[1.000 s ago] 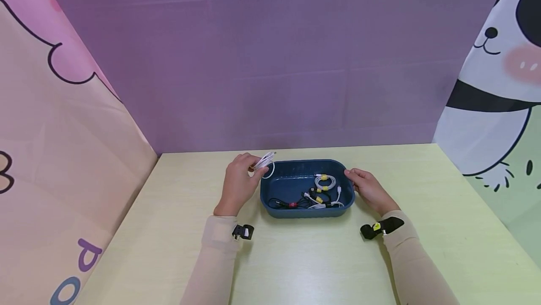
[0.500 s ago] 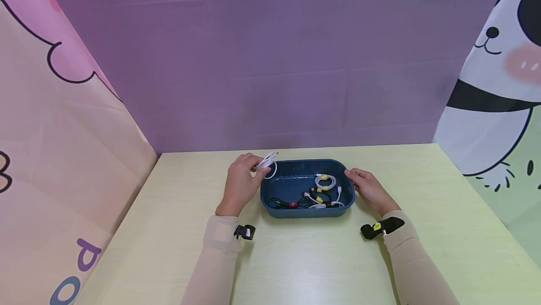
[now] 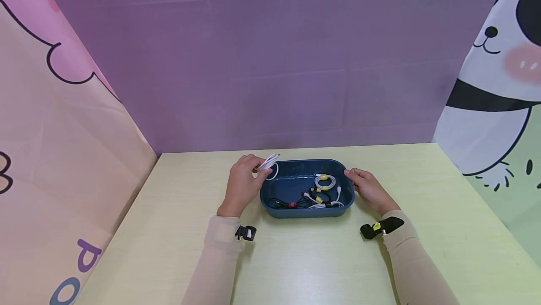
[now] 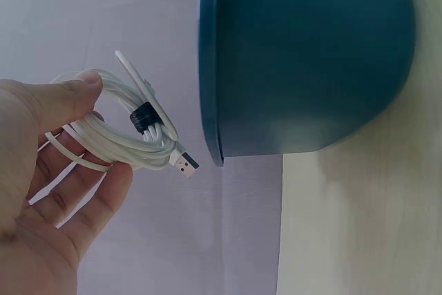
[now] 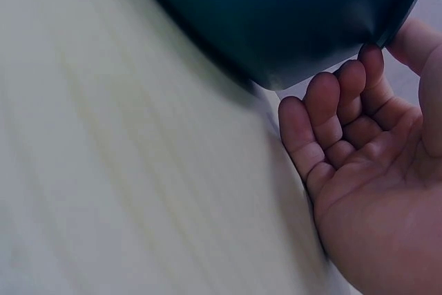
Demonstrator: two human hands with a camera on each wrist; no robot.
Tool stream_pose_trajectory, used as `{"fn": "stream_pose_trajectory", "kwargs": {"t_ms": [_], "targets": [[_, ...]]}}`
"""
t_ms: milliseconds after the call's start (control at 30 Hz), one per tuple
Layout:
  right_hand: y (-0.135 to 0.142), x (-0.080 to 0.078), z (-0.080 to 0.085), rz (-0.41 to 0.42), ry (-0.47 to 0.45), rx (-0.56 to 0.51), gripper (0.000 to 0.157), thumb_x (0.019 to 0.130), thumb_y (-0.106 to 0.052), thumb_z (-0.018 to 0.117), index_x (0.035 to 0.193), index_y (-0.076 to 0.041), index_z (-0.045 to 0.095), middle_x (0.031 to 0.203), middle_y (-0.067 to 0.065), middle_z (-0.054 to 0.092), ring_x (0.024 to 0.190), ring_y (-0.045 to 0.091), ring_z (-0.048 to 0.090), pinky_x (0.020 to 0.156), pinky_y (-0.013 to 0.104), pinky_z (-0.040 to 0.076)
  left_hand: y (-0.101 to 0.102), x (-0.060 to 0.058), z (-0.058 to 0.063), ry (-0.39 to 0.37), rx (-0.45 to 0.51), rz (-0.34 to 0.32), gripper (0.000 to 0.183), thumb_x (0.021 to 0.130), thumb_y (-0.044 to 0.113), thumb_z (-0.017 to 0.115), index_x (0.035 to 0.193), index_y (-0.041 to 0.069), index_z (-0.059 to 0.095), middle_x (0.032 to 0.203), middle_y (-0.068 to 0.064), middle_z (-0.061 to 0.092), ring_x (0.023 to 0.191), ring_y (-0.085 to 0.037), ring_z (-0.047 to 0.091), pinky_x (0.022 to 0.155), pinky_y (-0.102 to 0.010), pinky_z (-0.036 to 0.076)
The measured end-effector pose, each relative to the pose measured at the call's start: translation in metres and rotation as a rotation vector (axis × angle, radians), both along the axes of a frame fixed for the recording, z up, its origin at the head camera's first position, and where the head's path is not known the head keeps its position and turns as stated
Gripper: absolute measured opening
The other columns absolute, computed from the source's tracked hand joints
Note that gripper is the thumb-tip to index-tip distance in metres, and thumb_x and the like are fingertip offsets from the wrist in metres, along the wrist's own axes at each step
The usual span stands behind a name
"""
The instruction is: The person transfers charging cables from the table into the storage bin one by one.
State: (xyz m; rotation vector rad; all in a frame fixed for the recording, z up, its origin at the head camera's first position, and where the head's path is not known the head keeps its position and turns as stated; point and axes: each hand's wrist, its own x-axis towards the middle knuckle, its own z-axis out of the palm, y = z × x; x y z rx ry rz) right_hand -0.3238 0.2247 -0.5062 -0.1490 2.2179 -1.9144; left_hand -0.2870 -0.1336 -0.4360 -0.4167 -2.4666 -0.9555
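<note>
My left hand (image 3: 244, 183) pinches a coiled white USB cable (image 4: 128, 132) between thumb and fingers, up at the left end of a dark blue bin (image 3: 291, 166). A black strap (image 4: 144, 117) binds the coil, and its USB plug (image 4: 185, 164) points toward the bin's outer wall. At the other end, my right hand (image 3: 367, 187) grips the bin's rim, thumb on top and fingers curled under it. Inside the bin lie a white cable coil with yellow ties (image 3: 325, 182), a black cable with a red tie (image 3: 291, 204), and more black and white cables (image 3: 323, 201) at the front right.
The bin stands on a pale wooden table (image 3: 304, 258) near its back edge. Behind rises a purple cloth backdrop (image 3: 270, 60), with printed cartoon panels on the left and right (image 3: 486, 131). Black wrist cameras (image 3: 245, 233) sit on both sleeves.
My left hand has shifted slightly right with the white USB cable, bringing its loop over the bin's left rim. The right hand and the bin have stayed in place.
</note>
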Motion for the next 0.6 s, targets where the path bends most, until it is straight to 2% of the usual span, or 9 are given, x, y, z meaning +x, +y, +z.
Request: {"fn": "stream_pose_trajectory", "kwargs": {"t_ms": [367,600], "targets": [[-0.0006,0.0009,0.0010,0.007,-0.002,-0.024,0.030,0.107,-0.035,0.053,0.085,-0.016,0.056,0.077,-0.009,0.046,0.075,0.007,0.047,0.071,0.021,0.041,0.0021,-0.0021,-0.0031,0.022,-0.010,-0.026,0.021,0.087,0.018,0.082,0.103,0.006,0.076,0.093,-0.007,0.072,0.086,-0.029,0.064,0.075,-0.036,0.048],[-0.0010,0.0013,0.0012,0.002,-0.004,-0.013,0.030,0.107,-0.036,0.053,0.086,-0.015,0.055,0.078,-0.009,0.046,0.077,0.008,0.047,0.072,0.022,0.041,0.0046,-0.0032,-0.0063,0.032,-0.027,-0.050,0.020,0.087,0.018,0.081,0.102,0.006,0.076,0.094,-0.006,0.073,0.084,-0.027,0.063,0.074,-0.035,0.050]]}}
